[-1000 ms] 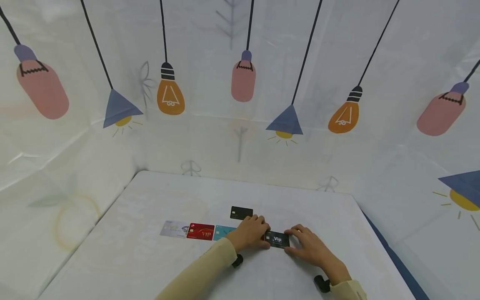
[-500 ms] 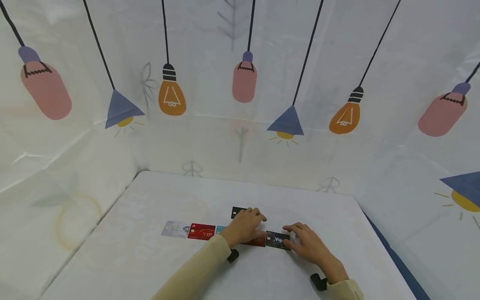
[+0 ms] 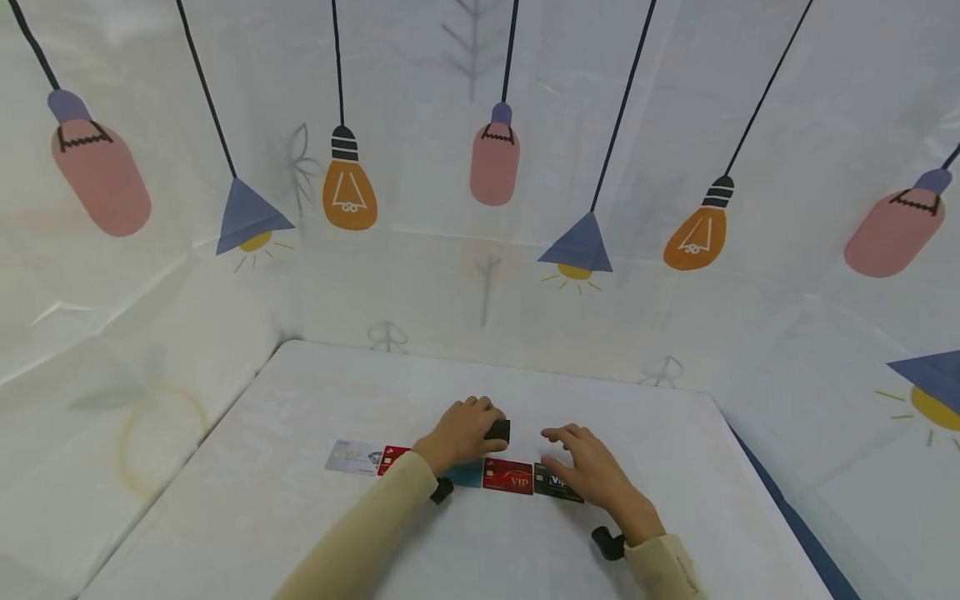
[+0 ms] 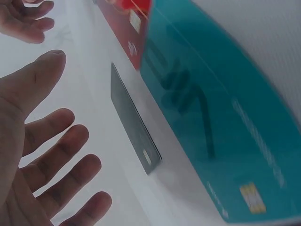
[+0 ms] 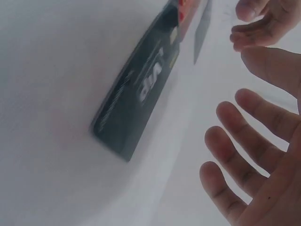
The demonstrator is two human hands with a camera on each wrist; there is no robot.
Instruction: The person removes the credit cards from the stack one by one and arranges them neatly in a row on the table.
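Note:
A row of bank-style cards lies on the white table: a silver card (image 3: 351, 457), a red card (image 3: 393, 457), a teal card (image 3: 469, 473), a red VIP card (image 3: 507, 477) and a black Vip card (image 3: 551, 484). Behind the row is a separate black card (image 3: 498, 430), partly hidden by my left hand (image 3: 461, 432). In the left wrist view that card lies flat, apart from my loosely bent fingers (image 4: 70, 169). My right hand (image 3: 594, 472) hovers over the right end of the row and covers part of the black Vip card; its fingers are relaxed and hold nothing.
The white tabletop (image 3: 225, 517) meets a pale sheet wall (image 3: 420, 283) printed with hanging lamps at its back edge. Black wrist cameras sit under each wrist, the right one (image 3: 608, 543) near the table surface.
My left hand has moved left and away from the row to the separate black card, uncovering the red VIP card. My right hand has let go of the black Vip card and shifted slightly left.

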